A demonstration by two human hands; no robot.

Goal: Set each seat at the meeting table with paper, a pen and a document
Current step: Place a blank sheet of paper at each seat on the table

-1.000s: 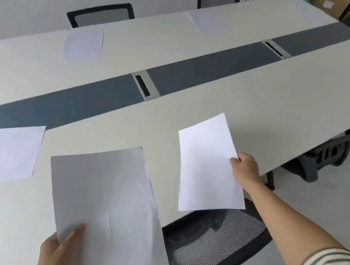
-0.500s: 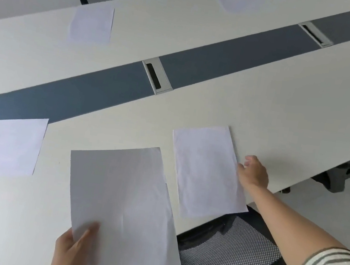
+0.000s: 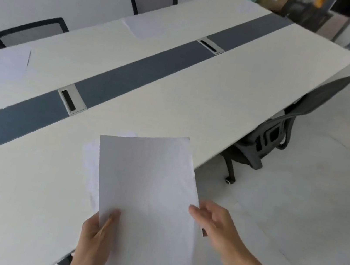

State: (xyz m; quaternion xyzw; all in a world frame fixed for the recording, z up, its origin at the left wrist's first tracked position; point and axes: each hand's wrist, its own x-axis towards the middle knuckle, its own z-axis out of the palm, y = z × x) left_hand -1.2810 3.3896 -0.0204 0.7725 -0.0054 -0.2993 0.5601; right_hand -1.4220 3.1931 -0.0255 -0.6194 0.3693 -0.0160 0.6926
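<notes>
I'm on the paper round: my left hand (image 3: 91,247) grips the paper stack (image 3: 149,185) at 6 o'clock, over a sheet (image 3: 89,160) laid on the desk (image 3: 197,103). My right hand (image 3: 216,228) hovers empty, fingers loose, at the stack's edge. Next, I judge, it must peel off one sheet for the bare place by the chair (image 3: 319,95) at 2 o'clock.

The left hand (image 3: 92,245) grips a stack of white paper sheets (image 3: 149,185) at its near left corner, thumb on top, above the long off-white meeting table (image 3: 222,89). The right hand (image 3: 218,230), fingers relaxed, is just beside the stack's right edge. A flat white sheet (image 3: 90,160) lies partly hidden under the stack. Two more white sheets (image 3: 7,64) (image 3: 143,26) lie before the black mesh chairs (image 3: 29,31) opposite.
</notes>
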